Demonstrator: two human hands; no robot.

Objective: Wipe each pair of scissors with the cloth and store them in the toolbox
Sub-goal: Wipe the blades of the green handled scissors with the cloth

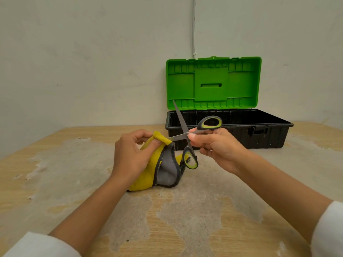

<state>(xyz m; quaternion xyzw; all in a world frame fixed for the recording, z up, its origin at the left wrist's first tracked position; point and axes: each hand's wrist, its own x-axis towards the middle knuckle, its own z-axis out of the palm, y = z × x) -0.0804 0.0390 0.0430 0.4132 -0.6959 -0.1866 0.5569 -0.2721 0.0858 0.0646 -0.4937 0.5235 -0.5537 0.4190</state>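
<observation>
My right hand grips a pair of scissors with grey and lime handles near the pivot, blades spread apart above the table. One blade points up and left; the other runs left into the cloth. My left hand holds a yellow and grey cloth, pinching a yellow fold around that blade's tip. The rest of the cloth hangs down onto the table. Behind the hands stands the toolbox, black with its green lid raised; its inside looks dark and I cannot see any contents.
The wooden table has worn, pale patches. A wall rises close behind the toolbox, with a thin white cable running down it. White sleeves show at the bottom corners.
</observation>
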